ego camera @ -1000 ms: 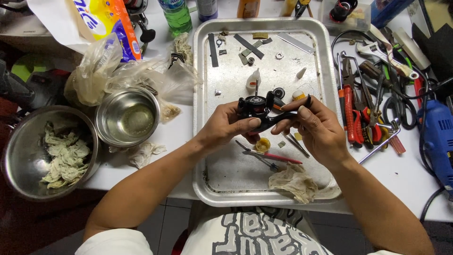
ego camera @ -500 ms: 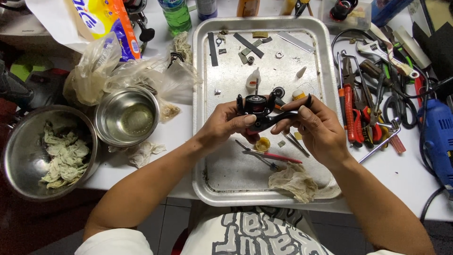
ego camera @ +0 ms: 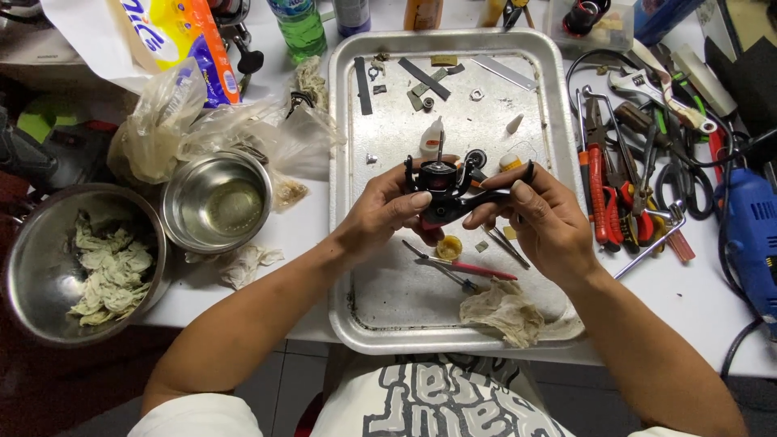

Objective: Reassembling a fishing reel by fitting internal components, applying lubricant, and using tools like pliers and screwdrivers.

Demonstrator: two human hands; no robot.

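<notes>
While both hands grip it mid-frame, black reel body point(ego camera: 443, 190) lies crosswise between left hand point(ego camera: 387, 212) and right hand point(ego camera: 544, 217) (over metal tray point(ego camera: 356, 267)).

Tray point(ego camera: 348, 162) bare at lower left & upper centre; strips point(ego camera: 425, 78) crowd its top, rag point(ego camera: 506, 311) lower right, tool pile point(ego camera: 639, 162) blocks frame's right, bowls point(ego camera: 214, 202) left.
</notes>
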